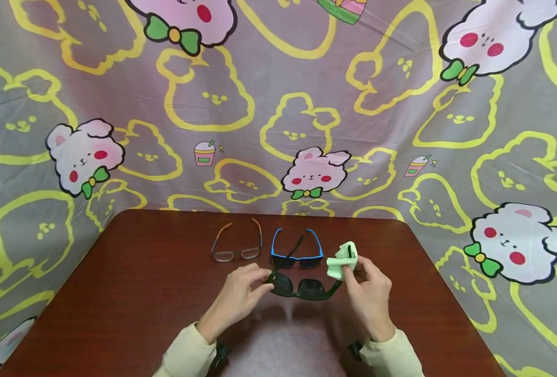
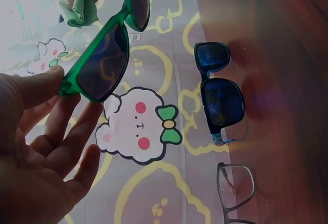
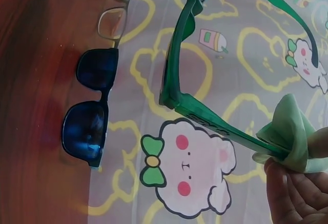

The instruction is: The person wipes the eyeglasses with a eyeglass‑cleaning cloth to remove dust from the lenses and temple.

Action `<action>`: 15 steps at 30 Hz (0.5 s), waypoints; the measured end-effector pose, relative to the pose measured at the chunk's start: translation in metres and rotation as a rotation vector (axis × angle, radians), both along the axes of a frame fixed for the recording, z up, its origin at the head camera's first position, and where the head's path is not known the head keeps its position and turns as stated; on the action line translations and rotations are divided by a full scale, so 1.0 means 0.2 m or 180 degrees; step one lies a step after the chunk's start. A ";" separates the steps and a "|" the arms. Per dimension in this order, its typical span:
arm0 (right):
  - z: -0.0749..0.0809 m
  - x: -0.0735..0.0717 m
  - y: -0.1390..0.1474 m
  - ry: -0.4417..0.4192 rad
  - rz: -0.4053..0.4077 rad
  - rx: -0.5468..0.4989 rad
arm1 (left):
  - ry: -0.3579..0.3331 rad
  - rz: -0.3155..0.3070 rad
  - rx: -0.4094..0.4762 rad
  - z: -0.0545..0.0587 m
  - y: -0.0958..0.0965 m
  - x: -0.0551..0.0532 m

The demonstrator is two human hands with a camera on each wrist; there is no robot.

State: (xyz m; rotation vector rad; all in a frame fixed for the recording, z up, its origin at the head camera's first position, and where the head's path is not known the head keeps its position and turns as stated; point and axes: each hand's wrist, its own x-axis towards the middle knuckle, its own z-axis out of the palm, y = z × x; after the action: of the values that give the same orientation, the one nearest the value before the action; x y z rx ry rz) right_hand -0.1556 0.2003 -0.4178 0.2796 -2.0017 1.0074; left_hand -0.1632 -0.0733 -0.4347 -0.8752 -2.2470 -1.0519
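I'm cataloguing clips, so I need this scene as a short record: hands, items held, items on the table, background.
Left hand: pinches one front corner of the green sunglasses
Right hand: holds a pale green cloth around one temple of that pair
Resting on table: blue-framed sunglasses; clear-lens glasses left of them in the head view
Arms of resting pairs: unfolded
Background: cartoon-printed cloth backdrop

The glossy red-brown table (image 1: 132,283) carries clear-lensed glasses (image 1: 237,255); beside them lie blue-framed sunglasses (image 1: 310,262).
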 end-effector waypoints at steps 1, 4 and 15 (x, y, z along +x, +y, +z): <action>0.00 0.00 0.00 0.0018 -0.0007 -0.0008 | -0.0001 -0.0007 -0.0005 0.00 0.00 0.00; 0.02 0.01 0.01 0.0072 -0.0062 -0.0003 | -0.0004 -0.0038 -0.0031 0.01 0.00 0.00; 0.08 0.01 0.02 0.0161 -0.0229 -0.0029 | 0.0182 -0.0044 -0.0089 0.03 0.02 0.02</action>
State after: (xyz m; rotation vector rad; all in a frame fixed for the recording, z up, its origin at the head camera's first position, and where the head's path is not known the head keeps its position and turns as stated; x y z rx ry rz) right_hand -0.1526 0.2045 -0.4023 0.2244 -1.9474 0.9547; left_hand -0.1600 -0.0701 -0.4289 -0.9222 -2.2160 -0.9914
